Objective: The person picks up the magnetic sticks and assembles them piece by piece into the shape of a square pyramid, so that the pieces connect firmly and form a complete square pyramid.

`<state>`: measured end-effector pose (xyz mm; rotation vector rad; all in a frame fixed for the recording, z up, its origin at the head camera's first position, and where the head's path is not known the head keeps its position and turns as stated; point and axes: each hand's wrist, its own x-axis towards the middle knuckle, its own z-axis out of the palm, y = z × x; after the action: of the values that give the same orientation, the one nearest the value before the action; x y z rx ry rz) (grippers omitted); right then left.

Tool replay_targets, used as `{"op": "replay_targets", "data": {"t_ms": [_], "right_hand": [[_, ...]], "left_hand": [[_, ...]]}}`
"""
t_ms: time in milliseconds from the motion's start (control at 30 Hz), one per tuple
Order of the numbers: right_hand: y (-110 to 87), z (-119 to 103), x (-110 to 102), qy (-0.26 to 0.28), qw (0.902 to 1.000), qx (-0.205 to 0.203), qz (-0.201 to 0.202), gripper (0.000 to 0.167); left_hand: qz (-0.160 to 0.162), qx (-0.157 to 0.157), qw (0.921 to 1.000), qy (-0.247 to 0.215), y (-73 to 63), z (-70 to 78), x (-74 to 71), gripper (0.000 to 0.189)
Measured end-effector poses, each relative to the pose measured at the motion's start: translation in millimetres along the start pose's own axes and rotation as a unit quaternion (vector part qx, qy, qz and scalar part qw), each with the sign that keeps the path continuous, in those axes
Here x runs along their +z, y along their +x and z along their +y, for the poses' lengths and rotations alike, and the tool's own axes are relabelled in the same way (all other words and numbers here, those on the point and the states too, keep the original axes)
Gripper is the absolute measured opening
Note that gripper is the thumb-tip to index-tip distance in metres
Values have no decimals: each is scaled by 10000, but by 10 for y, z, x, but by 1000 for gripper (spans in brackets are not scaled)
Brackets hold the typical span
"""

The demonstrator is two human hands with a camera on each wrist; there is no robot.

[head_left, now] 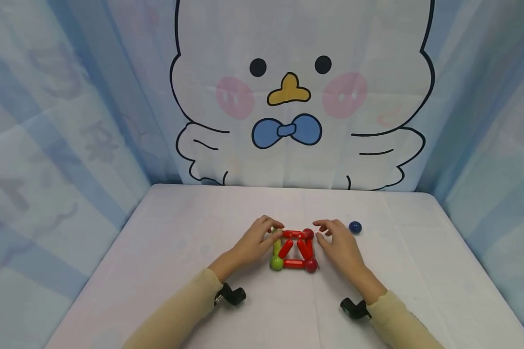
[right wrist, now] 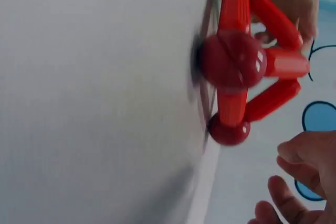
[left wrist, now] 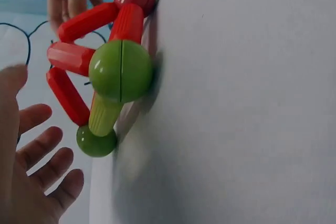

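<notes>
A frame of toy magnetic rods and balls lies between the hands. Its near corners are a green ball (head_left: 277, 263) and a red ball (head_left: 311, 265), joined by a red rod (head_left: 294, 263). A yellow-green rod (head_left: 276, 247) forms the left side. Several red rods (left wrist: 68, 57) slant up from the corners, upper ends free of any ball. My left hand (head_left: 257, 240) is by the far left corner, fingers spread and apart from the green ball (left wrist: 96, 141) there. Loosely bent and holding nothing, my right hand (head_left: 339, 247) hovers beside the far red ball (head_left: 308, 233).
A loose dark blue ball (head_left: 355, 227) lies on the white-covered table (head_left: 192, 213), just beyond my right hand. Behind the table's far edge hangs a curtain (head_left: 288, 160) with a cartoon print. Dark wrist cameras (head_left: 232, 294) are strapped at both sleeves.
</notes>
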<state>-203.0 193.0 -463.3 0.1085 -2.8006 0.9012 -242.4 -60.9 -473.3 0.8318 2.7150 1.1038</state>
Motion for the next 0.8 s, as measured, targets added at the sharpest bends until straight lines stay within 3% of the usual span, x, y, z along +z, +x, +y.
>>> {"op": "replay_targets", "data": {"t_ms": [133, 233, 467, 800], "right_hand": [[32, 192, -150, -846, 9961, 49, 248, 32], [53, 328, -270, -1040, 9940, 268, 210, 35], [105, 551, -376, -689, 9946, 746, -220, 37], [153, 675, -437, -300, 9958, 861, -91, 24]], "left_hand": [[-523, 88, 9985, 113, -23, -85, -72, 66], [-818, 100, 9959, 373, -26, -119, -77, 81], [-919, 51, 9940, 582, -5, -136, -41, 89], [-983, -97, 9928, 681, 32, -143, -37, 90]]}}
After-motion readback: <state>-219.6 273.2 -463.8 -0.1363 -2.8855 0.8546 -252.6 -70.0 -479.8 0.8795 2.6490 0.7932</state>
